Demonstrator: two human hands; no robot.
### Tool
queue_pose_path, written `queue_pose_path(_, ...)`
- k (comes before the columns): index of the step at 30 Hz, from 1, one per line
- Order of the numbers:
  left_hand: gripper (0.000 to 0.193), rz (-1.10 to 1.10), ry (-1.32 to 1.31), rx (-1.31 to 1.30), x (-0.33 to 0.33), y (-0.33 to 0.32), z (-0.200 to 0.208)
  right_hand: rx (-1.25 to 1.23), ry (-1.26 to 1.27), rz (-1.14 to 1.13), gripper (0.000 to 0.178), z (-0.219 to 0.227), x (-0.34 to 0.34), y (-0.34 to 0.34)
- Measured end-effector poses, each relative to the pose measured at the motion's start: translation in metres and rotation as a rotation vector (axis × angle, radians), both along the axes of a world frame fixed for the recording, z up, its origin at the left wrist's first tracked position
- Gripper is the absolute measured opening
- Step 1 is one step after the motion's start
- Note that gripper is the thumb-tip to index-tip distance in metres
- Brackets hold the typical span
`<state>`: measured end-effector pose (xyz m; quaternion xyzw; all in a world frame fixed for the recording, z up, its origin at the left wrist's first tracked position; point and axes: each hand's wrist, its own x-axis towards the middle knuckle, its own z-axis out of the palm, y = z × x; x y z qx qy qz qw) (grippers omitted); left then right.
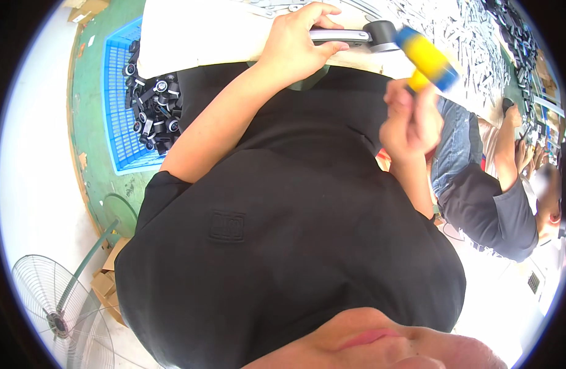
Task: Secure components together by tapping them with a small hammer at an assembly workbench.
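Observation:
My left hand [298,43] is closed round the handle of a black-and-silver part [357,35]. Its thick round black head points to the right, over the pale work surface [203,34]. In my right hand [412,120] is a mallet [425,56] with a yellow head and blue ends, raised and tilted just right of the part's round head. Motion blurs the mallet and the fingers around it. The mallet and the part look close together; whether they touch I cannot tell.
A blue plastic crate [120,123] of similar black-and-silver parts stands on the left. Many small metal pieces [473,46] cover the table's right side. A co-worker in a dark shirt [489,212] sits at right. A fan [55,320] stands at lower left.

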<state>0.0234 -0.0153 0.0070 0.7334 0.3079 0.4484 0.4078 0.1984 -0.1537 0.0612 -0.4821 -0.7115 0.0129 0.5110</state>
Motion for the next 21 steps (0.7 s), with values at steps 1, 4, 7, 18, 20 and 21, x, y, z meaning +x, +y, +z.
queue_pose_path(1, 0.051, 0.002, 0.002, 0.0, 0.001, 0.0, -0.001, -0.045, -0.19, -0.061, 0.049, 0.0, -0.002, 0.01)
queue_pose_path(4, 0.051, 0.059, 0.006, 0.088, 0.001, 0.002, -0.003, -0.586, -0.306, -0.175, 0.055, 0.008, -0.006, 0.014)
queue_pose_path(7, 0.052, 0.089, -0.054, 0.445, 0.002, 0.004, -0.002, -0.24, -0.125, -0.129, 0.051, 0.012, -0.001, 0.011)
queue_pose_path(18, 0.063, 0.075, -0.026, 0.227, -0.003, 0.002, -0.009, -0.5, -0.313, -0.145, 0.061, 0.009, -0.004, 0.014)
queue_pose_path(20, 0.068, 0.046, -0.09, 0.28, -0.008, 0.002, -0.009, -0.452, -0.345, -0.132, 0.063, 0.013, -0.003, 0.016)
queue_pose_path(21, 0.073, 0.014, -0.153, 0.332, -0.011, 0.001, -0.007, -0.46, -0.261, -0.097, 0.058, 0.018, -0.005, 0.015)
